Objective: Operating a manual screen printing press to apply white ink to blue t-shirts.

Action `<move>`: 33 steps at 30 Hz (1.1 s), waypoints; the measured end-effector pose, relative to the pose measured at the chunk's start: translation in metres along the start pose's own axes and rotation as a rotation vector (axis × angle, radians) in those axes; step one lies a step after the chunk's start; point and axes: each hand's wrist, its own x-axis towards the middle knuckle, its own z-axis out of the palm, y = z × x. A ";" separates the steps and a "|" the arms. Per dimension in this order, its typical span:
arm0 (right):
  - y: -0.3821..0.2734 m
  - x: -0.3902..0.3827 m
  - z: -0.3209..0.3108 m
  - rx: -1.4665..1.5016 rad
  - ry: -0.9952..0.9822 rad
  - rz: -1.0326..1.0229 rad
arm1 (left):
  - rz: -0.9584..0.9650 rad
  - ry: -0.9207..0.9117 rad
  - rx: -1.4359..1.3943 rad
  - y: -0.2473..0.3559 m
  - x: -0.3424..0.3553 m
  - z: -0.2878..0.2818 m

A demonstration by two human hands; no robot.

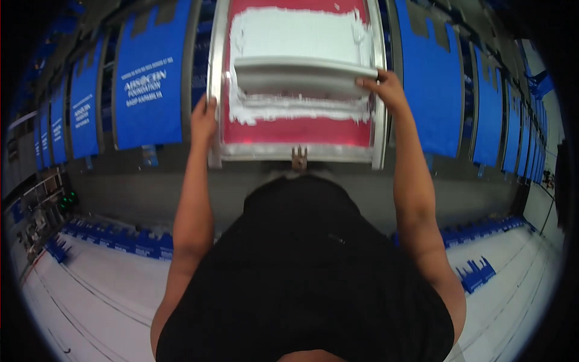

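In front of me lies a screen-printing frame (380, 133) with metal rails and a red mesh (295, 134). White ink (301, 30) is spread thickly over the middle of the mesh. A long pale squeegee (295, 78) lies across the ink, tilted, from near the left rail to the right one. My right hand (389, 90) grips the squeegee's right end, thumb on its near face. At the left, my left hand (204, 120) has its fingers closed on the frame's outer rail, partly hidden by it.
Blue printed fabric pieces (148, 78) lie on boards in a row to the left, with more blue pieces (428, 78) to the right. A metal clamp (299, 158) sits at the frame's near edge. Behind me, further blue pieces (120, 238) line another row above a pale floor (108, 289).
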 end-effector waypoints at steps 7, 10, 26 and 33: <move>-0.013 -0.003 0.003 0.130 -0.029 0.025 | 0.006 -0.024 -0.054 -0.008 0.014 0.001; -0.016 -0.005 -0.001 0.125 -0.025 0.049 | 0.059 -0.028 -0.024 -0.006 0.012 0.007; -0.025 -0.102 0.047 -1.032 -0.044 -0.310 | 0.984 -0.193 0.692 0.087 -0.058 0.022; -0.051 -0.067 0.040 -0.881 -0.044 -0.299 | 0.726 -0.469 0.978 0.125 -0.013 0.034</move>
